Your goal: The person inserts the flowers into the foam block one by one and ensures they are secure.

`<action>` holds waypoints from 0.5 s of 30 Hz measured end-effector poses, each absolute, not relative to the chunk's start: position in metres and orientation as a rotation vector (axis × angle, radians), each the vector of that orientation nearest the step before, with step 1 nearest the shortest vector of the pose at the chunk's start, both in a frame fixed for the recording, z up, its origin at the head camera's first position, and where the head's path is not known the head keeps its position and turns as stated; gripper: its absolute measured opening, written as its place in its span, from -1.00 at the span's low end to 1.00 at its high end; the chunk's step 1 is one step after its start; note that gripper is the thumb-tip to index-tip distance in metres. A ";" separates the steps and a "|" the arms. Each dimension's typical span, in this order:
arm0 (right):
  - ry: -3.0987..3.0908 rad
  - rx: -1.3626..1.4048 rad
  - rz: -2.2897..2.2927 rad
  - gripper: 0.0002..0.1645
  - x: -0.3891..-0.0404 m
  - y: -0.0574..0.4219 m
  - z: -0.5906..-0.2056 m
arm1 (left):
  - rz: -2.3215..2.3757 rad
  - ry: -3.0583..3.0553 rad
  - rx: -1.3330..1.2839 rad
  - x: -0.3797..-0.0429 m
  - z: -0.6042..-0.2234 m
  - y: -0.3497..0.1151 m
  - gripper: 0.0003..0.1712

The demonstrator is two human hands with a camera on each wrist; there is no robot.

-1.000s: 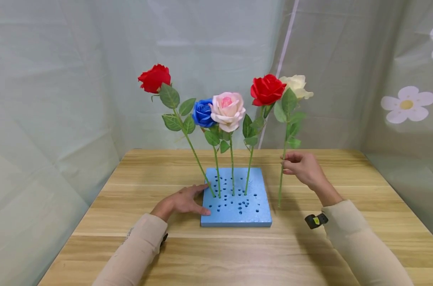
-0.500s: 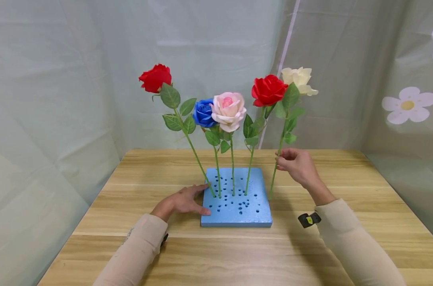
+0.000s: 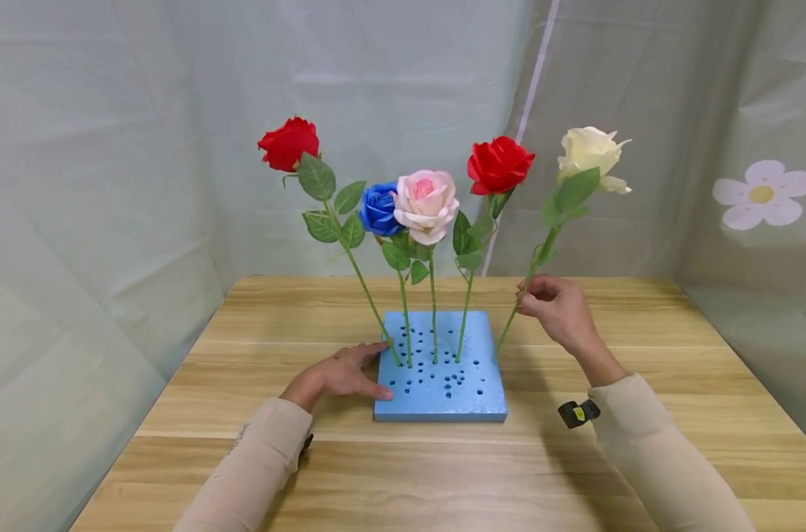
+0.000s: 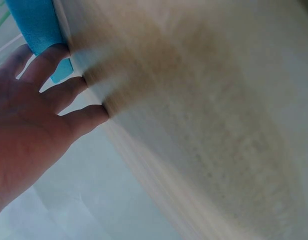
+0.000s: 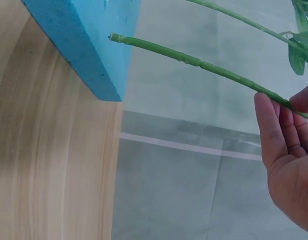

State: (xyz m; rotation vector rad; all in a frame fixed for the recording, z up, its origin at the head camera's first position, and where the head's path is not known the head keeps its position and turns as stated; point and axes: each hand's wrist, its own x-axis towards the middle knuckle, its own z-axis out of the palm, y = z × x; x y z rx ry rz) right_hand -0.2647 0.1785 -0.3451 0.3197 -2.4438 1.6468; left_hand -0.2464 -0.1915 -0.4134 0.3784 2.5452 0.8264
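My right hand pinches the green stem of a white rose between thumb and fingers. The rose leans to the right. In the right wrist view the lower end of its stem points at the blue block, its tip close to the block's face. Fingers spread, my left hand rests against the left side of the blue holed block, the thumb lying on its top edge. In the left wrist view, fingertips touch the wooden surface beside the block.
Standing in the block are a leaning red rose, a blue rose, a pink rose and another red rose. Several open holes surround their stems. The wooden table is enclosed by pale curtains.
My right hand has moved left with the white rose, bringing its stem end over to the block's right side. The bloom has tipped to the right. My left hand has stayed put.
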 end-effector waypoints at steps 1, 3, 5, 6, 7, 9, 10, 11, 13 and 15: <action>-2.442 0.335 1.643 -0.77 -0.264 0.178 -0.346 | 0.825 2.545 0.377 -0.246 -0.413 -0.192 0.19; -2.441 0.366 1.629 -0.79 -0.263 0.176 -0.347 | 0.826 2.546 0.375 -0.246 -0.413 -0.192 0.19; -2.439 0.390 1.605 -0.81 -0.263 0.174 -0.348 | 0.828 2.545 0.375 -0.246 -0.413 -0.192 0.19; -2.443 0.396 1.586 -0.82 -0.263 0.172 -0.349 | 0.831 2.544 0.379 -0.246 -0.413 -0.192 0.19; -2.443 0.405 1.571 -0.83 -0.263 0.171 -0.350 | 0.831 2.543 0.382 -0.246 -0.413 -0.192 0.19; -2.446 0.417 1.539 -0.84 -0.263 0.168 -0.351 | 0.831 2.538 0.381 -0.246 -0.413 -0.192 0.19; -2.449 0.423 1.524 -0.84 -0.263 0.167 -0.351 | 0.830 2.538 0.382 -0.247 -0.413 -0.192 0.19; -2.452 0.430 1.514 -0.84 -0.263 0.165 -0.351 | 0.829 2.537 0.382 -0.247 -0.413 -0.192 0.19; -2.457 0.443 1.502 -0.84 -0.263 0.163 -0.351 | 0.827 2.536 0.379 -0.247 -0.413 -0.192 0.19; -2.466 0.454 1.496 -0.85 -0.263 0.160 -0.350 | 0.827 2.535 0.376 -0.247 -0.413 -0.192 0.19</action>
